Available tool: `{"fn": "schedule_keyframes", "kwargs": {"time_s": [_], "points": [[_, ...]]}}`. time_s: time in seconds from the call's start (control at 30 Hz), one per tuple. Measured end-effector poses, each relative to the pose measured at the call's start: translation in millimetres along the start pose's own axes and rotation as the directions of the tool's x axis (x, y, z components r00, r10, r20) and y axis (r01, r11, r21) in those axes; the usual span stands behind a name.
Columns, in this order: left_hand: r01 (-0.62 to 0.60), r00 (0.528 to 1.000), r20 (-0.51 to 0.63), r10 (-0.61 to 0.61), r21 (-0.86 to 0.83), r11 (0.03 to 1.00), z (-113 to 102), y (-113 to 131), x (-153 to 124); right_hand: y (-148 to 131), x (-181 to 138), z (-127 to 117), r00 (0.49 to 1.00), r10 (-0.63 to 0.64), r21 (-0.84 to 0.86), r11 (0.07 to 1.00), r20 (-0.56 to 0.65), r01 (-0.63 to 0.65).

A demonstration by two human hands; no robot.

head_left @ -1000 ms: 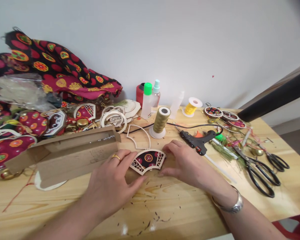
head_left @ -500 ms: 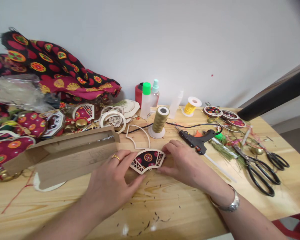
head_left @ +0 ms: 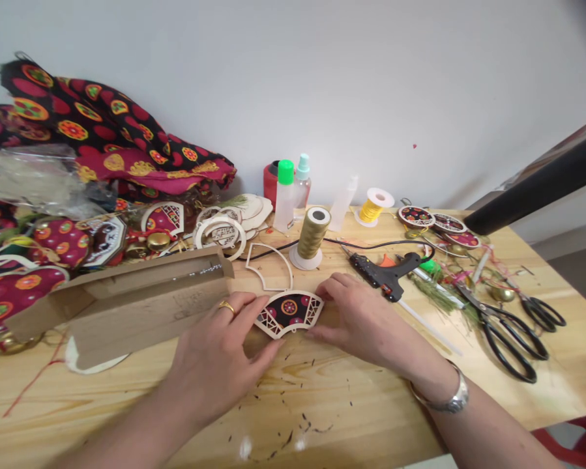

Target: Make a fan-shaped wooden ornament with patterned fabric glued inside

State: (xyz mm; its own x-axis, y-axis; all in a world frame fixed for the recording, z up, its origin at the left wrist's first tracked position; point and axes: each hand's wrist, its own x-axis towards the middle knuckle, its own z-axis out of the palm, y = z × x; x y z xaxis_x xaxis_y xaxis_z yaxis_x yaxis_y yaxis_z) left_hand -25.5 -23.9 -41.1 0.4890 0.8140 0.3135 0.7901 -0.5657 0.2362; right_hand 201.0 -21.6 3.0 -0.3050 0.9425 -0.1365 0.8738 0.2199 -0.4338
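Barely anything had shifted; left hand (head_left: 220,345) and right hand (head_left: 364,319) still held the fan (head_left: 291,309) between them, suggesting steadying; the glue gun (head_left: 389,271) lay beyond the right.

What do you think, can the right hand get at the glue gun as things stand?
Probably yes: the glue gun lies just beyond the right hand, with nothing visible between them, though that hand would likely have to let go of the fan piece first.
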Motion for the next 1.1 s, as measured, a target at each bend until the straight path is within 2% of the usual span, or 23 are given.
{"fn": "schedule_keyframes", "kwargs": {"time_s": [0.4, 0.57, 0.67, 1.1], "points": [[0.013, 1.000, 0.025, -0.013, 0.010, 1.000, -0.7, -1.4, -1.1, 1.8, -0.5, 0.5, 0.999, -0.031, 0.025, 0.999, -0.033, 0.032], [0.045, 0.991, -0.122, -0.052, -0.061, 0.997, -5.8, 0.3, -0.7, 4.3, -2.8, -2.1, 0.961, -0.241, 0.130, 0.957, -0.135, 0.258], [0.032, 0.992, -0.117, -0.047, -0.130, 0.991, -6.3, 1.0, 0.4, 4.5, -2.1, -3.0, 0.939, -0.312, 0.153, 0.930, -0.144, 0.333], [0.014, 0.998, -0.056, -0.026, -0.205, 0.979, -3.4, 0.5, 1.3, 8.0, 1.8, 1.6, 0.953, -0.263, 0.144, 0.948, -0.147, 0.284]]}}
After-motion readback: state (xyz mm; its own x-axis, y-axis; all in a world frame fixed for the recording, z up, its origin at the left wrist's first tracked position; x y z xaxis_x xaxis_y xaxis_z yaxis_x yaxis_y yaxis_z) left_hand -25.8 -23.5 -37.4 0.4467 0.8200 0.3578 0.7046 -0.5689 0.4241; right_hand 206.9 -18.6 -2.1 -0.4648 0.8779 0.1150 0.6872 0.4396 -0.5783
